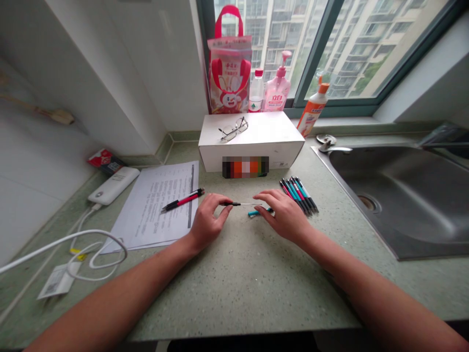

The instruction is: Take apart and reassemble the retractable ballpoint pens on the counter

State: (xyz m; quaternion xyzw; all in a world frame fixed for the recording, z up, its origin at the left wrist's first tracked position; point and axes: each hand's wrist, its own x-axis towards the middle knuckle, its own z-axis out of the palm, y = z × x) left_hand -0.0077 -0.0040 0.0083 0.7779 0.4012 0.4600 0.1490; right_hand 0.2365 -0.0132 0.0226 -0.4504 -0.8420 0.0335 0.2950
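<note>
My left hand [209, 221] pinches the black front section of a pen [231, 204] between thumb and fingers. A thin pale refill [251, 204] sticks out of it toward the right. My right hand [286, 215] hovers at the refill's far end, thumb and fingers apart around it; whether they touch it is unclear. Beneath the right thumb is a teal pen barrel [253, 213], partly hidden by the hand. Right of that hand lies a row of several pens [298, 195] in teal, red and black. Two pens [183, 199], one of them red, rest on printed sheets [154, 210] to the left.
A white box [252, 132] with glasses [233, 129] on top stands behind my hands. A steel sink [403, 195] is at the right. On the left are a white power bank [114, 186] and a looped cable [95, 264]. Bottles [277, 93] stand by the window.
</note>
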